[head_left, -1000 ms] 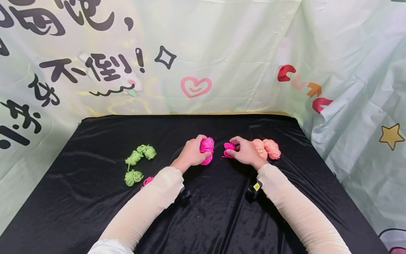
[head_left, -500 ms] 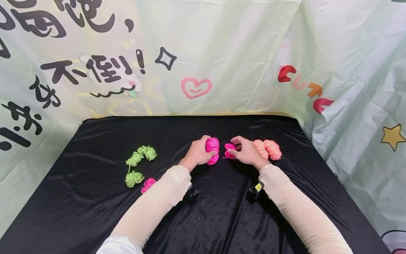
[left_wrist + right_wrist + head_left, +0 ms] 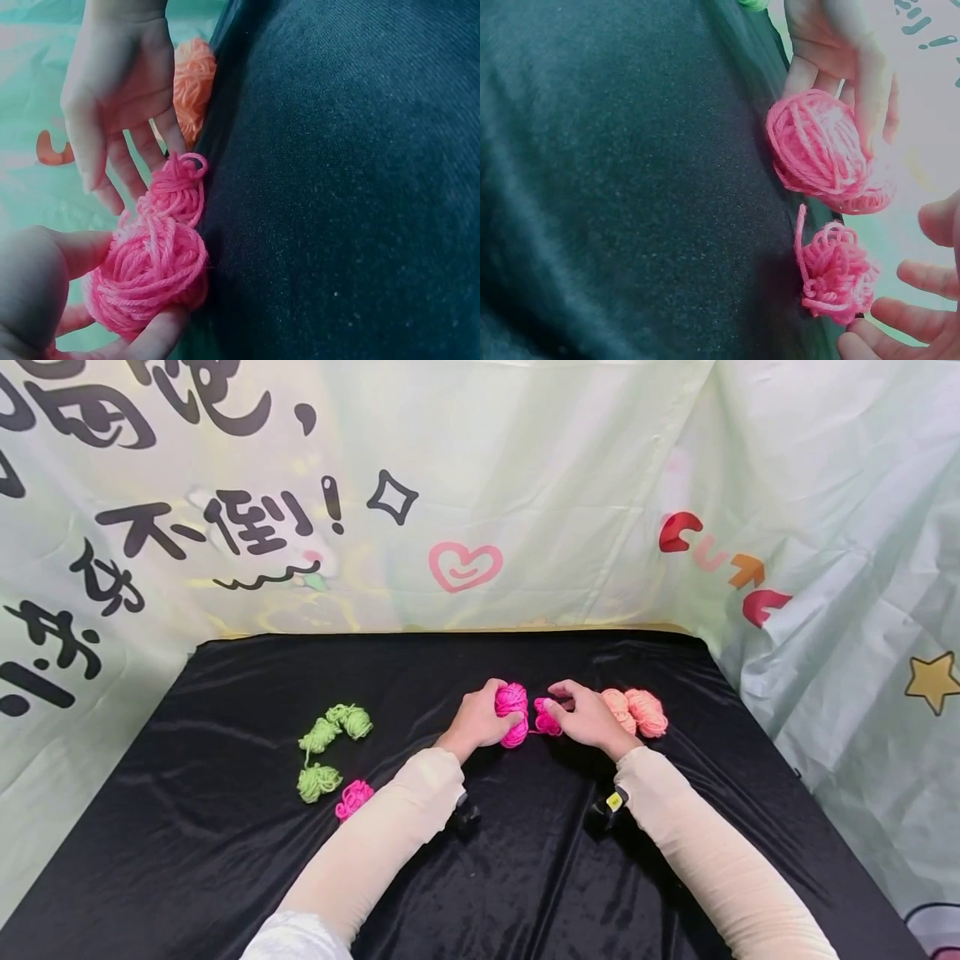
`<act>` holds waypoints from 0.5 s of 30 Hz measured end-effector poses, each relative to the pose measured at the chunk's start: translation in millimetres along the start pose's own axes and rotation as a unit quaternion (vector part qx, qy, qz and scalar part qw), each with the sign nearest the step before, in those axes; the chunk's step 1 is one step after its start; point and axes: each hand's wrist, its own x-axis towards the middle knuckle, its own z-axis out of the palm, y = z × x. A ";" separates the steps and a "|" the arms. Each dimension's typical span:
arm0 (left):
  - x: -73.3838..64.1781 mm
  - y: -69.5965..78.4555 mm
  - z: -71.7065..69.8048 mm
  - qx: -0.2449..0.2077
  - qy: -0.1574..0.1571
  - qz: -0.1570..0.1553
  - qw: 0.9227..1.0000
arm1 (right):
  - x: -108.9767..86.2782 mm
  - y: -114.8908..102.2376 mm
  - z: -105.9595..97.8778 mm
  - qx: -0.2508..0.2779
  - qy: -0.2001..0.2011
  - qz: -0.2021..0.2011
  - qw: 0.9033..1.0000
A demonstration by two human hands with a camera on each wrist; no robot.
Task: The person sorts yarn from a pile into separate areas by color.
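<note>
My left hand (image 3: 478, 720) holds a large bright pink yarn bundle (image 3: 513, 700), thumb on the near side and fingers round the far side. In the left wrist view the thumb and fingertips press into the wound strands of this yarn bundle (image 3: 154, 274). Just right of it lies a smaller pink yarn bundle (image 3: 547, 718) with a loose strand end. My right hand (image 3: 588, 717) is beside the small bundle, its fingers spread. In the right wrist view, the fingertips are right at the small bundle (image 3: 838, 274), with the thumb standing apart from it.
Two peach-orange yarn bundles (image 3: 647, 713) lie behind the right hand. Several linked green yarn bundles (image 3: 320, 735) form a curve at the left. Another pink yarn bundle (image 3: 354, 798) sits by the left sleeve. Black cloth (image 3: 225, 718) covers the table, with a printed curtain (image 3: 562, 485) behind.
My left hand has moved right with the large pink bundle, narrowing the gap to the small one. The right hand has stayed nearly in place. More of the pink bundle by the left sleeve shows.
</note>
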 end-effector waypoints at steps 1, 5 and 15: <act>0.1 0.2 0.7 0.000 -0.002 -0.001 1.000 | -0.2 -0.1 0.0 0.000 0.002 0.001 1.000; 1.1 -1.2 3.2 0.002 -0.002 -0.005 1.000 | -1.4 -1.7 -1.0 -0.001 0.010 -0.002 1.000; 3.8 -5.0 1.6 0.024 0.001 -0.002 1.000 | 0.4 -6.4 -6.3 0.005 0.012 -0.005 1.000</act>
